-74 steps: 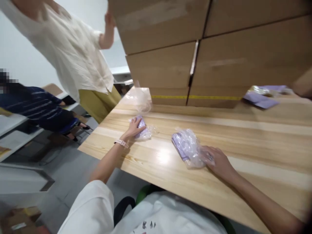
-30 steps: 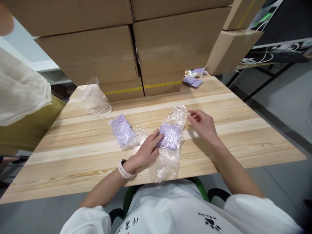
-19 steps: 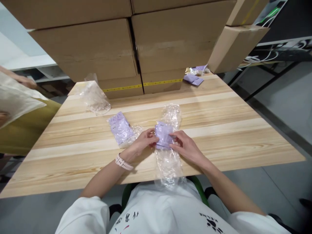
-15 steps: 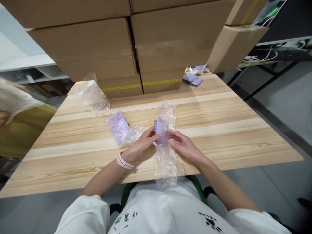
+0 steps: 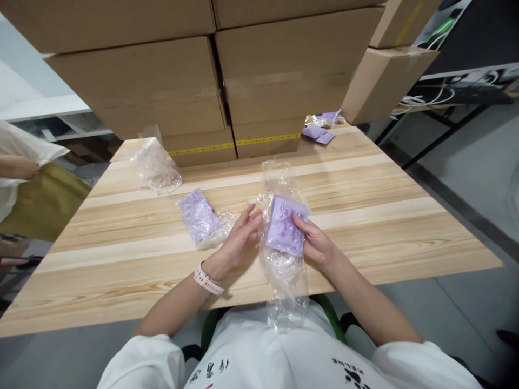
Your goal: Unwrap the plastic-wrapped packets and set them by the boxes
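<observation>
My right hand [image 5: 318, 241] grips a purple printed packet [image 5: 285, 224] by its right edge, thumb on top. Beneath the packet a long strip of clear plastic wrap [image 5: 286, 278] runs from mid-table over the near edge toward my shirt. My left hand [image 5: 244, 231], wearing a pale wristband, is just left of the packet with fingers apart and nothing in it. To the left of that hand lies another purple packet [image 5: 198, 216] covered by crumpled clear plastic.
Stacked cardboard boxes [image 5: 138, 92] wall off the table's back. A crumpled clear bag [image 5: 156, 165] lies at the back left, purple packets [image 5: 318, 134] at the back right. Another person's hand [image 5: 18, 166] shows at far left. The wooden table [image 5: 385, 237] ends near my lap.
The purple packet has turned to show its broad printed face and moved slightly right in my right hand. My left hand has let go of it and opened.
</observation>
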Demonstrator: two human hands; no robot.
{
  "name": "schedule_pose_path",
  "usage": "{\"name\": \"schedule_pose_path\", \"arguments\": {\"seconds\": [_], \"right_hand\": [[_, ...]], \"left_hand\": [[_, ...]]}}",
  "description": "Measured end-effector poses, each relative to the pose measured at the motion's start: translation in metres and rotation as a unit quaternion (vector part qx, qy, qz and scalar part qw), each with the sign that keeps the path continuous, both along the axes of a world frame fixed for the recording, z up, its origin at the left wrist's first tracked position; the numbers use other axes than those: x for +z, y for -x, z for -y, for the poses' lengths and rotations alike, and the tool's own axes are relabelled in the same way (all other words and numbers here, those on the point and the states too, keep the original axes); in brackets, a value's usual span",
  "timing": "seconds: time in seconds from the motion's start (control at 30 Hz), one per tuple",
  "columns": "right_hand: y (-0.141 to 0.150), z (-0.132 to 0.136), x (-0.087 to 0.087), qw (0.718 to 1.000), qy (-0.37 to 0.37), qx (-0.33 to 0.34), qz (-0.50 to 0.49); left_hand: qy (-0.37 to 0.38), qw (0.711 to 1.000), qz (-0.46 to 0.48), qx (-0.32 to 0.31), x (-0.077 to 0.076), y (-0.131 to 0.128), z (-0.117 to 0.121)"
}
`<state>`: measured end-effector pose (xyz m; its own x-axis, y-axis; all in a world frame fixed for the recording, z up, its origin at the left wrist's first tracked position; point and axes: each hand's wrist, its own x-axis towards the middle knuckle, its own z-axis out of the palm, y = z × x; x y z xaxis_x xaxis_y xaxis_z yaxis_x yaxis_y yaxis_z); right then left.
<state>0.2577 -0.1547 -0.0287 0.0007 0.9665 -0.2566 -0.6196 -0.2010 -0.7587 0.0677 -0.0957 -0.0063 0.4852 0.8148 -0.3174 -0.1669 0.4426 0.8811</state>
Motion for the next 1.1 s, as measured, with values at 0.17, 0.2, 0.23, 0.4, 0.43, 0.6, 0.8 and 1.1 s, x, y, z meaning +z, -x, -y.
{"name": "schedule_pose_path", "arguments": {"seconds": [0.17,0.2,0.23,0.4,0.43,0.6,0.8,1.1], "right_hand": [[-0.003,-0.005,0.0,0.999,0.021,0.033,0.018],[-0.006,-0.007,-0.002,0.998,0.023,0.036,0.039],[-0.008,-0.01,-0.005,0.997,0.022,0.036,0.064],[-0.016,-0.012,-0.012,0.937,0.005,-0.113,0.33],[-0.013,-0.008,-0.01,0.913,-0.007,-0.138,0.383],[0.015,0.017,0.011,0.952,-0.07,-0.006,0.299],[0.029,0.011,0.005,0.968,-0.07,0.005,0.24],[-0.03,0.011,-0.028,0.943,0.031,-0.106,0.313]], "left_hand": [[0.144,0.98,0.103,-0.096,-0.003,0.001,-0.003],[0.139,0.982,0.101,-0.084,-0.004,0.001,-0.004],[0.131,0.985,0.097,-0.064,-0.005,0.003,-0.005],[0.085,0.994,0.066,0.014,-0.009,0.012,-0.01],[0.08,0.994,0.069,0.011,-0.008,0.012,-0.009],[0.083,0.988,0.125,-0.031,0.002,0.001,0.002],[0.07,0.988,0.136,-0.035,-0.003,-0.016,0.013],[-0.194,0.974,-0.059,0.099,0.019,0.036,-0.002]]}}
